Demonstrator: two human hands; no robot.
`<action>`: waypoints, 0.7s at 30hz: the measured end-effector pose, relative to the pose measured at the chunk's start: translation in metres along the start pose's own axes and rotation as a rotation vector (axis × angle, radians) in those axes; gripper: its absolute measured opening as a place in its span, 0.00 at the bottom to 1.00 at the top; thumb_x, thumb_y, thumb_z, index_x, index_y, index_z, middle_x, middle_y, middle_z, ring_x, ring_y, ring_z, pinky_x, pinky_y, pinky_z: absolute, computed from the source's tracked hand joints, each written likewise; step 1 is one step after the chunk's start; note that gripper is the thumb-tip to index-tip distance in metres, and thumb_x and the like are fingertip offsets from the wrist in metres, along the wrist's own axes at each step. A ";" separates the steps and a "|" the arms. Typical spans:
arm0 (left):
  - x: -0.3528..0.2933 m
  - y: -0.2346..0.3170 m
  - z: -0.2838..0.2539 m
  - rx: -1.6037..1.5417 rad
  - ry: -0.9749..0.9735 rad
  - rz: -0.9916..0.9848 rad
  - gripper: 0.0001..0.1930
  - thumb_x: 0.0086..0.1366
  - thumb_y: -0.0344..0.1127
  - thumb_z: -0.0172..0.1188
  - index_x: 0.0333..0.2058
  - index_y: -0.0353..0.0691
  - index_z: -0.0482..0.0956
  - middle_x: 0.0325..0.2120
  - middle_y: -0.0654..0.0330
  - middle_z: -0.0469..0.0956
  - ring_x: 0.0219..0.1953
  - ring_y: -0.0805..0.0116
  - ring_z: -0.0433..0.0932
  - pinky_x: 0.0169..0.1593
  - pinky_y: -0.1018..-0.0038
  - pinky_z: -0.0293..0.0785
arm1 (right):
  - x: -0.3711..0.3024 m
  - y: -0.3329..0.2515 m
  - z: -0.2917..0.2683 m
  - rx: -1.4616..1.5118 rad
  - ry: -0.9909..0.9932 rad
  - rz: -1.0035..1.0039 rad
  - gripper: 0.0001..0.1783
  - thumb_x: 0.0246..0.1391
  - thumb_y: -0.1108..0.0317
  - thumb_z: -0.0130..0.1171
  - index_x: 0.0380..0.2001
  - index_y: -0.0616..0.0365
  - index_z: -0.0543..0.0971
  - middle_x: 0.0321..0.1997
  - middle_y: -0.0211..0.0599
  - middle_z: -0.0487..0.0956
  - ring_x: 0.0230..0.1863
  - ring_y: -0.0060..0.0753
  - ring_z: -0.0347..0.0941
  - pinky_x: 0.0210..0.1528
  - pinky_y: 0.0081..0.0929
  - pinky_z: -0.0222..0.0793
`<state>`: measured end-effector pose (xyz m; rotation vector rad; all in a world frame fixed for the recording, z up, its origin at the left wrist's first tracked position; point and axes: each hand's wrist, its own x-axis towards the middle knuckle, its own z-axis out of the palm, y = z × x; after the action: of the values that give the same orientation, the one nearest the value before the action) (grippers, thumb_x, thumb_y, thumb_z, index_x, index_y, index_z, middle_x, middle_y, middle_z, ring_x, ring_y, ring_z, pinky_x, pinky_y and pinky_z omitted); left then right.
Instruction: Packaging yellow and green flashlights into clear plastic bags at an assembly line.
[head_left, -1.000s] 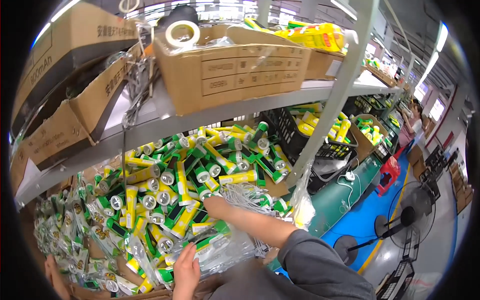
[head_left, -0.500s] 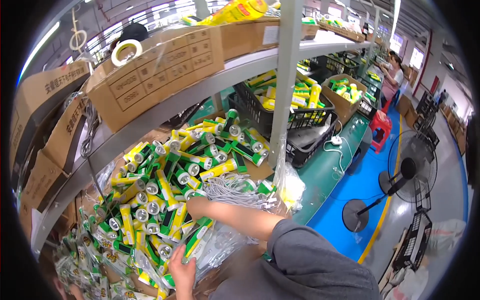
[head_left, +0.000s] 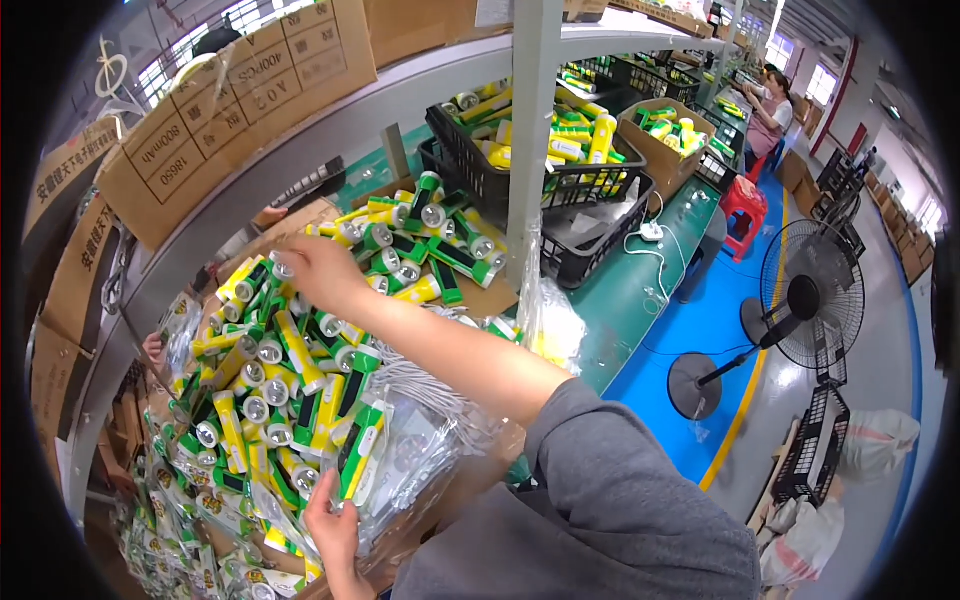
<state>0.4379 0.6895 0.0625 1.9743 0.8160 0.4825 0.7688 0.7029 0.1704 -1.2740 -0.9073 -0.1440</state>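
My right hand (head_left: 325,275) reaches over the far side of a heap of green-and-yellow flashlights (head_left: 295,350). Its fingers are closed around the silver head of one flashlight (head_left: 283,264). Close to my body, my left hand (head_left: 332,528) has thumb and fingers at the lower end of another flashlight (head_left: 358,455), which stands tilted between them; the far side of that grip is hidden. Beside it lie clear plastic bags (head_left: 415,465) and a bundle of grey-white cables (head_left: 425,385), partly under my right forearm.
Bagged flashlights (head_left: 190,530) pile up at lower left. A metal post (head_left: 530,150) and a shelf with cartons (head_left: 235,115) stand beyond the heap. Black crates (head_left: 590,185) hold more flashlights. Other people's hands (head_left: 153,350) show at left. Fans (head_left: 800,295) stand at right.
My right hand has moved from the middle of the heap to its far left side and closed on a flashlight. My left hand stays low by its flashlight. The view has shifted.
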 end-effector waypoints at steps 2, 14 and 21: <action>0.006 0.022 0.003 -0.149 -0.022 -0.077 0.30 0.50 0.16 0.52 0.56 0.28 0.69 0.53 0.48 0.73 0.53 0.63 0.74 0.35 0.78 0.74 | -0.008 -0.035 0.012 0.392 -0.257 0.205 0.11 0.60 0.68 0.53 0.45 0.57 0.77 0.22 0.30 0.74 0.25 0.22 0.73 0.25 0.22 0.68; 0.012 0.003 -0.011 -0.625 -0.147 -0.286 0.33 0.49 0.13 0.49 0.58 0.29 0.65 0.55 0.53 0.70 0.50 0.71 0.74 0.25 0.86 0.68 | -0.151 0.013 -0.026 -0.229 -1.264 -0.295 0.04 0.40 0.68 0.59 0.18 0.52 0.75 0.17 0.38 0.76 0.22 0.41 0.75 0.26 0.36 0.69; 0.011 0.031 -0.023 -0.487 -0.239 -0.319 0.33 0.51 0.14 0.50 0.60 0.28 0.63 0.56 0.53 0.71 0.57 0.69 0.70 0.26 0.84 0.70 | -0.107 -0.029 -0.039 -0.573 -1.361 -0.824 0.06 0.38 0.68 0.62 0.24 0.54 0.79 0.25 0.37 0.78 0.29 0.44 0.76 0.27 0.37 0.71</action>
<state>0.4421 0.6996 0.1005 1.3901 0.7576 0.2219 0.7021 0.6196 0.1223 -1.3666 -2.7026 -0.1798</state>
